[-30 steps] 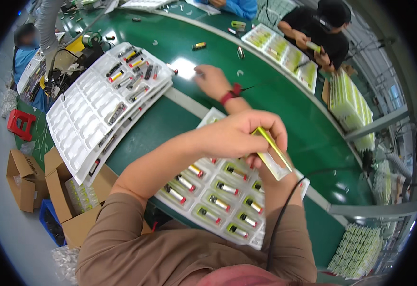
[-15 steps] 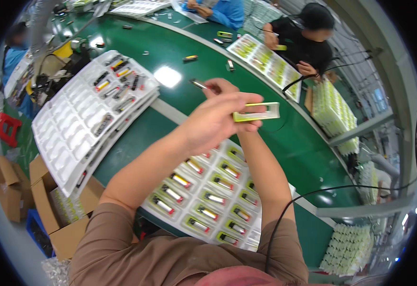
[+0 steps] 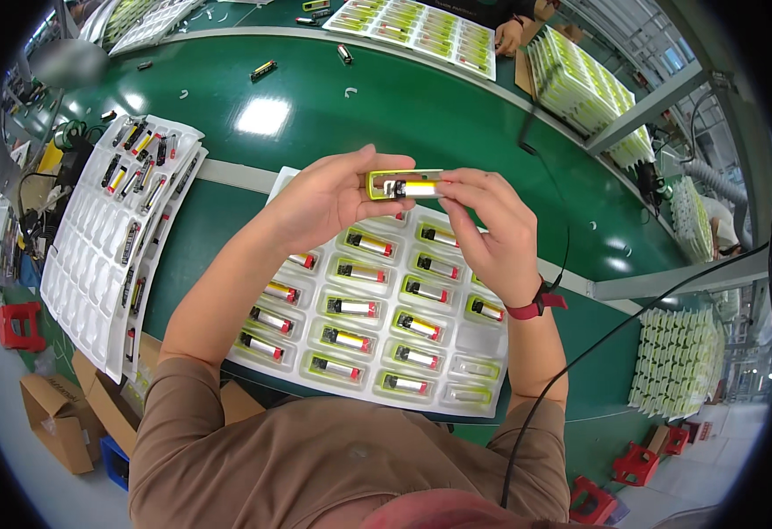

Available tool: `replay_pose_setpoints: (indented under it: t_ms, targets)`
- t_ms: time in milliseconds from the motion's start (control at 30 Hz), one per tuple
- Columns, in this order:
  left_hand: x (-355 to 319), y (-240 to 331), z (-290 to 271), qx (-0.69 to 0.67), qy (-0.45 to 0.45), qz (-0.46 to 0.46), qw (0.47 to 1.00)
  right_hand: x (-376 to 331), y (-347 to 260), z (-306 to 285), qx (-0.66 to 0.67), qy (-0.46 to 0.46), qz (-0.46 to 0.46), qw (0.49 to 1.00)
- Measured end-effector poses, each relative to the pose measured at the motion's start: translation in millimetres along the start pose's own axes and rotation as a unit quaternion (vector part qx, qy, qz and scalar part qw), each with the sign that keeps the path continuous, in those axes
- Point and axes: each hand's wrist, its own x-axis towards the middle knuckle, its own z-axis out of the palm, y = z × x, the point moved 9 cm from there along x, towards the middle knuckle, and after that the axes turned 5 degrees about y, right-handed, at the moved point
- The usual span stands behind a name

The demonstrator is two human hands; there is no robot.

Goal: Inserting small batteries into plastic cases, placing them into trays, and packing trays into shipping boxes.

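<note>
My left hand [image 3: 322, 192] grips the left end of a lime-green rectangular casing [image 3: 373, 179] between thumb and fingers. From the other side my right hand [image 3: 499, 231] pinches a small battery assembly [image 3: 419, 189], silver and yellow with a black end piece. This assembly lies against the casing's opening; whether it is fully seated I cannot tell. Below both hands lies a white moulded tray [image 3: 481, 337], where many compartments hold green casings with red-ended battery assemblies. A red wrist strap [image 3: 540, 301] with a cord circles my right wrist.
At the left, stacked white trays [image 3: 77, 280] hold loose battery assemblies. Single assemblies, including one [image 3: 263, 70], lie on the green table [image 3: 333, 115]. A co-worker's hand [image 3: 509, 36] is beside a filled tray [image 3: 421, 31] across it. A black cable [image 3: 633, 315] crosses at right.
My right hand has brought the battery assembly up to the casing, and the two hands now face each other. The view has shifted, and the tray below shows more fully.
</note>
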Motion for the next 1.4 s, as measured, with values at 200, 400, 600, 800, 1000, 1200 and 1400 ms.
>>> replay_pose_setpoints:
  t_ms: [200,400,600,800,1000,1200,1400]
  targets:
    - [-3.9,-4.7,5.2,0.027,-0.007,0.001,1.000,-6.2,-5.7,8.1,-0.047,0.023,-0.031,0.998]
    - [-8.0,-4.4,2.6,0.093,0.009,0.030,0.995,-7.0,-12.6,20.4,-0.085,0.018,-0.070,0.994]
    - [-4.8,-1.1,6.3,0.191,-0.002,0.046,0.980,-18.4,45.1,21.5,0.159,0.072,0.168,0.970]
    - [-6.4,0.3,5.4,0.395,0.009,0.174,0.902,-35.4,73.7,43.4,0.306,-0.009,0.338,0.890]
    - [-14.7,16.2,13.3,0.489,0.015,0.191,0.851,-18.3,35.8,24.2,0.100,0.014,0.151,0.983]
    - [-22.6,19.1,27.0,0.585,-0.007,0.211,0.783,-31.2,30.9,21.3,0.113,0.062,0.143,0.981]
    - [-12.8,10.1,23.6,0.517,-0.043,0.222,0.826,-48.2,40.6,20.2,0.188,0.100,0.152,0.965]
